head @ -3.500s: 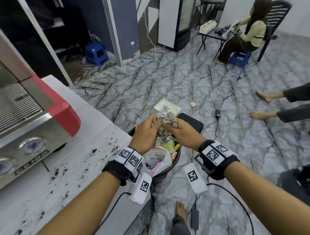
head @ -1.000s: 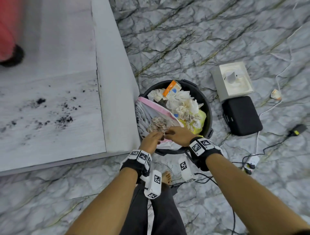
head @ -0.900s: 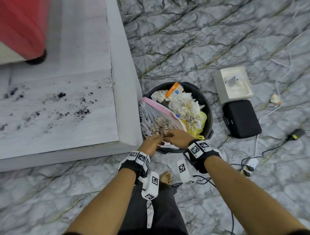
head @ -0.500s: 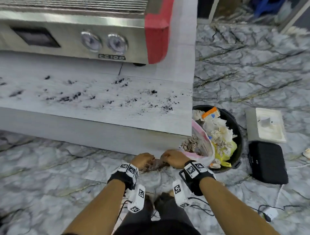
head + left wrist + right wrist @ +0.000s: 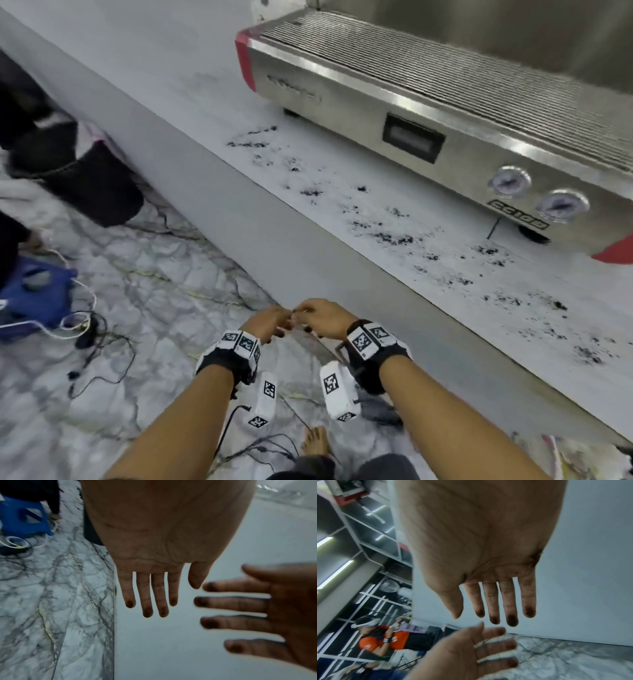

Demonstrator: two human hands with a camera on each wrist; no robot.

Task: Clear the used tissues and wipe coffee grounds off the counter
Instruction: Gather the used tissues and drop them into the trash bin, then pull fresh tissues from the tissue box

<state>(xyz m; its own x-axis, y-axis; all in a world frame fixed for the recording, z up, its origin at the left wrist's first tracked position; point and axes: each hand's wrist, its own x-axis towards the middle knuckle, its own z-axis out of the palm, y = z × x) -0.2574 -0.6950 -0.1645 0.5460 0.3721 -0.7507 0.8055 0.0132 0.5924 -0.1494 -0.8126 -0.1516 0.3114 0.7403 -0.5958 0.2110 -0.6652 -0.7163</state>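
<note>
Fingers [image 5: 147,599] straight, tips grimy (both hands); grounds [image 5: 390,236] speckle counter [image 5: 308,240].

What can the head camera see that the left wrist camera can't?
Only the head view shows the coffee grounds scattered on the counter and the espresso machine behind them. Only the left wrist view shows the palms close up, with straight fingers and dark, dirty fingertips. Both show the left hand and right hand close together holding nothing, the marble floor and a blue stool.
</note>
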